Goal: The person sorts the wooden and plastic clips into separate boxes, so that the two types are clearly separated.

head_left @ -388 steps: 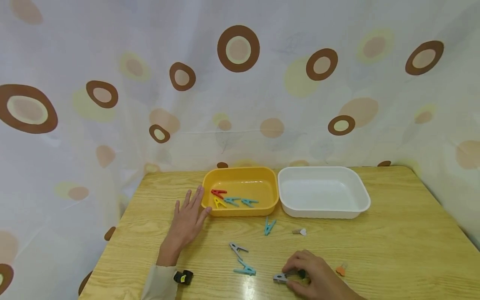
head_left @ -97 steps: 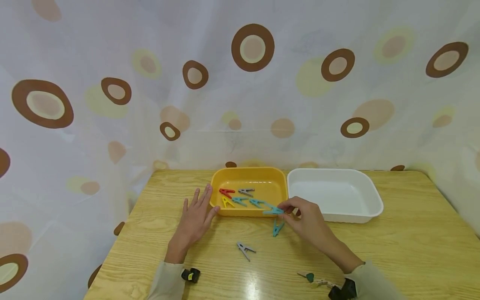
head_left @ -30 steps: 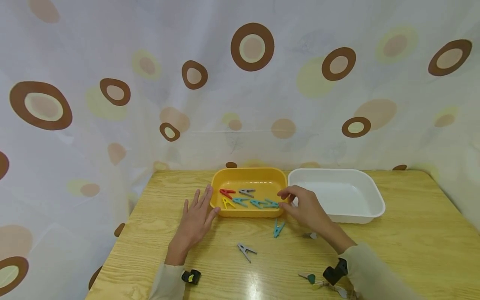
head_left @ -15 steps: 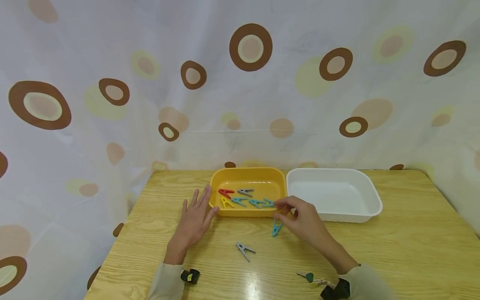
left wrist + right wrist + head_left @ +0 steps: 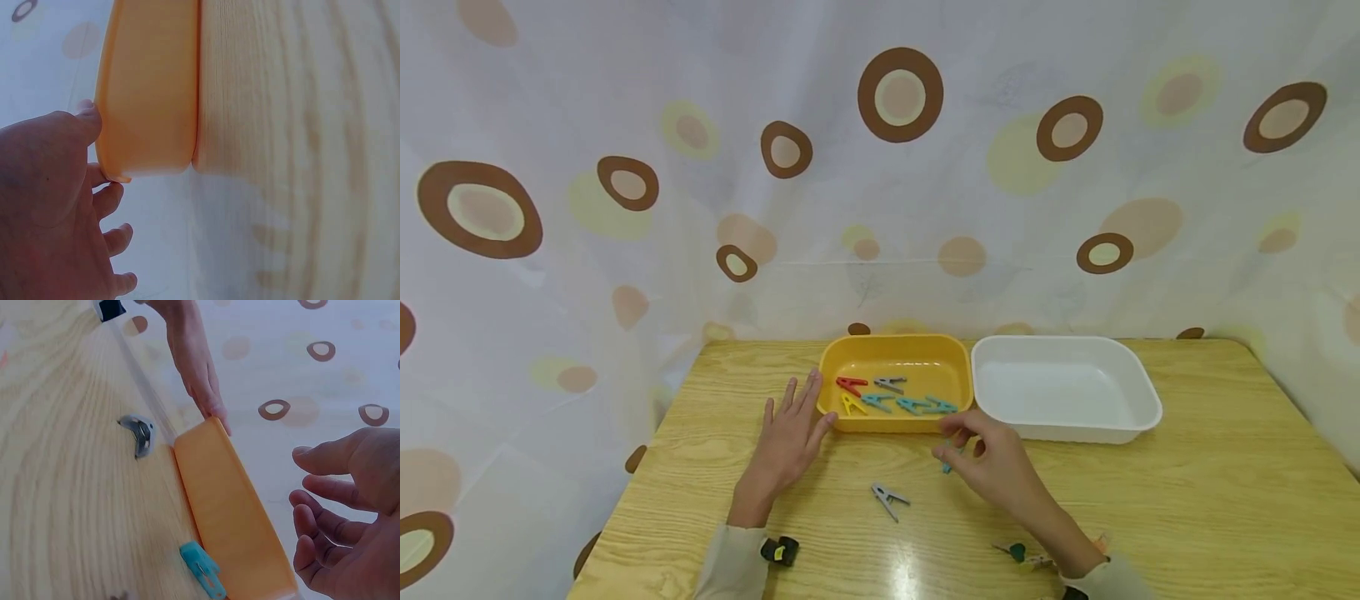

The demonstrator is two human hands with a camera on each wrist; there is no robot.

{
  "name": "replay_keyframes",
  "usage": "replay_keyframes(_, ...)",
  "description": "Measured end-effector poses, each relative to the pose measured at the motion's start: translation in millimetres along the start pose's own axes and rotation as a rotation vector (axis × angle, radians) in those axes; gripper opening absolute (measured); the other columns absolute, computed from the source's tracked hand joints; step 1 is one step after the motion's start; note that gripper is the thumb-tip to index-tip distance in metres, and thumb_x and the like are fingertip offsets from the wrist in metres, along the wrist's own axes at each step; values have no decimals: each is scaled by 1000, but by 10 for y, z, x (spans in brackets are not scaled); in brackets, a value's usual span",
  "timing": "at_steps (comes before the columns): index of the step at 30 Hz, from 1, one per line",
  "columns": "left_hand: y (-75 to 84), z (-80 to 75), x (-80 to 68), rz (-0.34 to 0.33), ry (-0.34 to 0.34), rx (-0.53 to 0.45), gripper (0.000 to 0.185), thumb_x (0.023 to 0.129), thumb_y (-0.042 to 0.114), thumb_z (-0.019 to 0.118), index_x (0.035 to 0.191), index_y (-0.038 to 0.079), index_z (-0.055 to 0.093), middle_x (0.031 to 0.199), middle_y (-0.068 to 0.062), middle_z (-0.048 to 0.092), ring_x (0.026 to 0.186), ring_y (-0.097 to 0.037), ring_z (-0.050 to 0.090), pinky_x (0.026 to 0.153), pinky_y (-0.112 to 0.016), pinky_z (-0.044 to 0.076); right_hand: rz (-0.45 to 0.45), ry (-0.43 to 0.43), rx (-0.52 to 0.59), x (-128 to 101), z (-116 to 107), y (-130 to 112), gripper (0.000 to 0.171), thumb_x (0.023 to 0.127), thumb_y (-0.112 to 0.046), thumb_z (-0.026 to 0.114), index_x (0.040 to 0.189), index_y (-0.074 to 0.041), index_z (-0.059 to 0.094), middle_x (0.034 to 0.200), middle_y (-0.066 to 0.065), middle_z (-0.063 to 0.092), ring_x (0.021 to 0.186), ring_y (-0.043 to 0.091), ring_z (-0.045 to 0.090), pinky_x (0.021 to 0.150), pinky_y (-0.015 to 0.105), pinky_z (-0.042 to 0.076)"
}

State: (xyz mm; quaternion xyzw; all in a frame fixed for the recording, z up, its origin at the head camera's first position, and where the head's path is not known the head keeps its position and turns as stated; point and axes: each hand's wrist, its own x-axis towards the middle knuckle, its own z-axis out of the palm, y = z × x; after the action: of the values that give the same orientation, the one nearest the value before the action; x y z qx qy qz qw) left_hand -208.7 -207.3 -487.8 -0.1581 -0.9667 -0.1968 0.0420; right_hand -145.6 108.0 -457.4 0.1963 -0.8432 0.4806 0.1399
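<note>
Reaching for a small teal plastic clothespin (image 5: 947, 463) on the wooden tabletop (image 5: 1187, 500), just in front of the yellow plastic tray (image 5: 955, 354).

Resting flat and spread beside the tray's left wall: left hand (image 5: 786, 442), fingertips touching it. Lying alone further right: one grey plastic clothespin (image 5: 889, 500). Hovering right over the teal pin, fingers loosely curled and holding nothing: right hand (image 5: 992, 462), clearly the nearer one, pin peeking out under its fingertips, long axis running roughly toward the tray. Counting in the tray: six pins, one red, one yellow, one grey, three teal. Sitting rightmost: one white plastic tray (image 5: 1142, 392).
</note>
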Motion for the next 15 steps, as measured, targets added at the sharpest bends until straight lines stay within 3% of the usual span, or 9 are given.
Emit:
replay_keyframes(8,20,4,-5,1,-1,-2,71,110,48,40,165,10,18,170,-3,17,155,-38,15,117,-71,9,37,-47,5,-68,142,-27,27,83,-11,87,107,-11,73,96,-3,70,78,23,62,63,29,52)
replay_keyframes(15,21,-14,-5,3,4,10,71,110,49,39,165,9,19,170,-4,18,155,-38,15,117,-72,10,118,-123,15,-129,268,-31,26,86,-12,84,109,-11,73,101,3,71,83,19,60,69,28,52)
